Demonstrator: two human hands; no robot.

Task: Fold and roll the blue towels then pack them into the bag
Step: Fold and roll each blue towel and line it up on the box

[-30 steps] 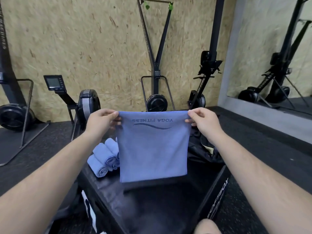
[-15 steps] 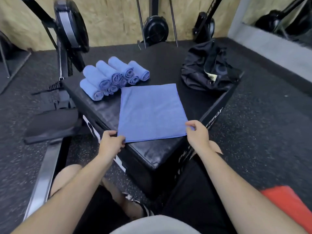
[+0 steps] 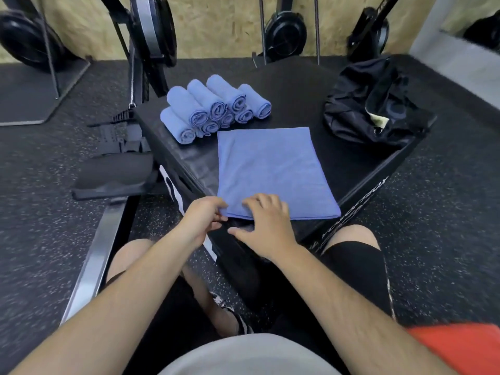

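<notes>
A folded blue towel [image 3: 273,169] lies flat on the black soft box [image 3: 305,96]. My left hand [image 3: 203,220] pinches the towel's near left corner. My right hand [image 3: 263,226] lies beside it with spread fingers resting on the towel's near edge. Several rolled blue towels [image 3: 213,109] are stacked at the box's far left. A black bag [image 3: 373,104] slumps at the far right corner of the box, partly open.
A rowing machine rail and seat [image 3: 113,171] lie on the floor to the left of the box. More rowers [image 3: 284,31] stand against the chipboard wall behind. My knees flank the box's near corner; something red [image 3: 460,345] is at the lower right.
The towel, held up in the air a second ago, now lies flat on the box. My right hand has slid from the near right corner leftward, close to my left hand.
</notes>
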